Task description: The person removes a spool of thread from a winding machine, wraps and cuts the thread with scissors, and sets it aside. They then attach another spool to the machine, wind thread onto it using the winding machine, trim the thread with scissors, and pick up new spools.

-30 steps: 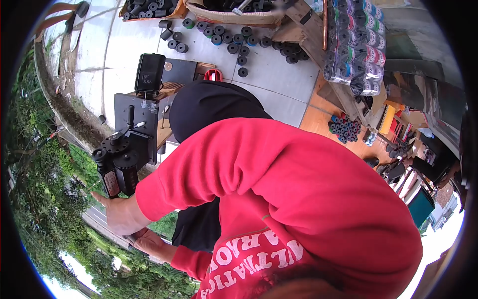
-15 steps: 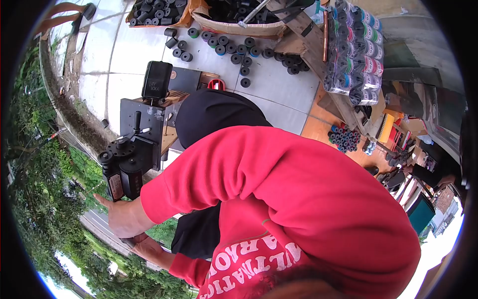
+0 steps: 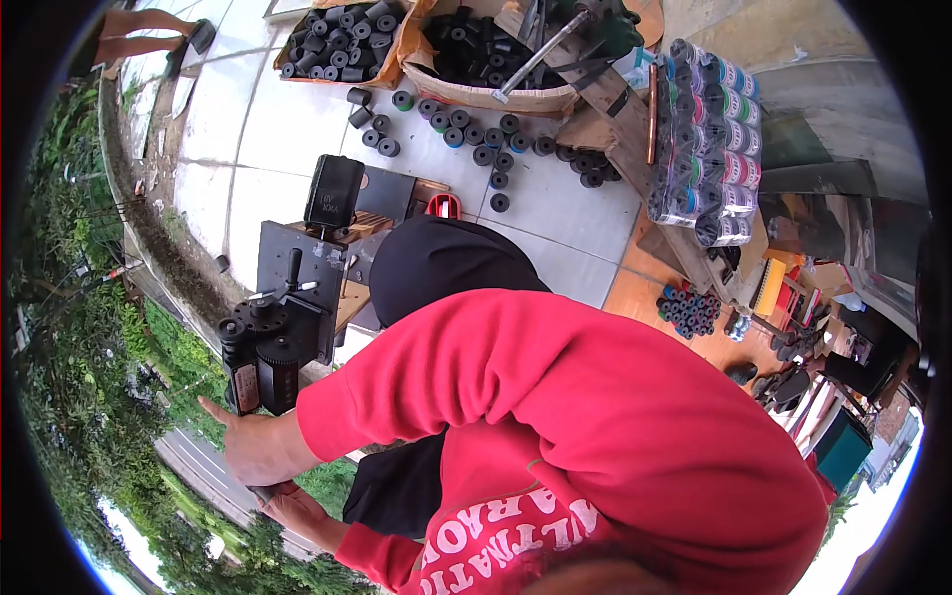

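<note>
My right hand (image 3: 266, 448) is beside the lower end of a black geared machine (image 3: 266, 337) at the left. One digit stretches out toward the left; its other fingers are hidden behind the hand. Just below, my left hand (image 3: 300, 511) has its fingers closed round a small dark item (image 3: 262, 493), partly covered by the right hand. The machine has toothed wheels, an upright handle and a label, and is fixed to a dark plate (image 3: 283, 260). A black box-shaped unit (image 3: 335, 190) stands beyond the plate.
Black rollers (image 3: 458, 136) lie on the tiled floor, near two filled boxes (image 3: 337, 45) (image 3: 491, 97). Wrapped coloured rolls (image 3: 709, 144) stand at the upper right. Another person's legs (image 3: 149, 35) show at the upper left, and a person's arm (image 3: 858, 372) at the right.
The view has shifted, so the machine and floor items appear lower and a little further right. More of the boxes shows. Both hands stay close together beside the machine.
</note>
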The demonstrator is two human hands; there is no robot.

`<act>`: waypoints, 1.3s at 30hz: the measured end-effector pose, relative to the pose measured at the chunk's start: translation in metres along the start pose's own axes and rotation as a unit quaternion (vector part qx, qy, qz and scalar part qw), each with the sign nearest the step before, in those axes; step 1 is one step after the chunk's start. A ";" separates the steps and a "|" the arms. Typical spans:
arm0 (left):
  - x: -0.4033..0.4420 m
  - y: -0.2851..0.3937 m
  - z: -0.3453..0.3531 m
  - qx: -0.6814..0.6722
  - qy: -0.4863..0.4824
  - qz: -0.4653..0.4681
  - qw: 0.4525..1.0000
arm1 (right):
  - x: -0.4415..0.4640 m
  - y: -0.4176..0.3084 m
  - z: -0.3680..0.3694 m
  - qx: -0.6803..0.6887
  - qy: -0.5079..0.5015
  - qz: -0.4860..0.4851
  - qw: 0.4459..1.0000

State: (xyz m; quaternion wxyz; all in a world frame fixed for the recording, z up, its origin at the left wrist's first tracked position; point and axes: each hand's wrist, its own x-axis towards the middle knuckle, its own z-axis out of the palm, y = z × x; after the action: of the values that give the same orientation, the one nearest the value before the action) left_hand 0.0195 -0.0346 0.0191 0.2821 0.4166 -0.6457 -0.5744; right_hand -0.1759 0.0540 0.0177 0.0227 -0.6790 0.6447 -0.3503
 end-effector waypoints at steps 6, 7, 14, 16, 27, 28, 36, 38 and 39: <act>-0.008 0.005 0.011 -0.017 0.026 0.030 0.999 | -0.003 0.002 -0.011 0.023 -0.018 -0.005 1.000; 0.002 -0.009 -0.015 -0.008 0.025 0.018 0.999 | -0.003 0.000 -0.012 0.015 -0.028 -0.002 0.999; -0.015 0.013 0.032 -0.014 0.078 0.022 0.997 | -0.004 0.001 -0.012 0.015 -0.023 0.003 1.000; -0.013 -0.001 0.016 -0.005 0.063 0.051 0.997 | -0.003 0.002 -0.007 0.010 -0.022 -0.004 1.000; -0.007 0.008 0.028 0.009 0.107 0.014 0.994 | -0.007 0.001 -0.019 0.016 -0.041 -0.005 0.999; -0.004 0.010 0.027 0.012 0.104 -0.017 0.994 | -0.007 0.001 -0.020 0.017 -0.037 -0.007 0.999; 0.002 -0.002 0.005 -0.004 0.068 0.026 0.997 | -0.004 0.004 -0.010 0.022 -0.018 -0.033 0.999; 0.008 -0.004 -0.005 -0.006 0.052 -0.001 0.999 | -0.002 0.002 -0.007 0.015 0.003 -0.016 1.000; 0.007 0.001 0.003 -0.033 0.055 -0.016 0.998 | 0.000 0.001 -0.004 0.015 0.003 -0.017 1.000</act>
State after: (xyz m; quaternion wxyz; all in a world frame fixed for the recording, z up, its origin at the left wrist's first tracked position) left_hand 0.0140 -0.0390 0.0187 0.3218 0.4482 -0.6035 -0.5756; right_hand -0.1787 0.0561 0.0206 0.0253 -0.6888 0.6274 -0.3623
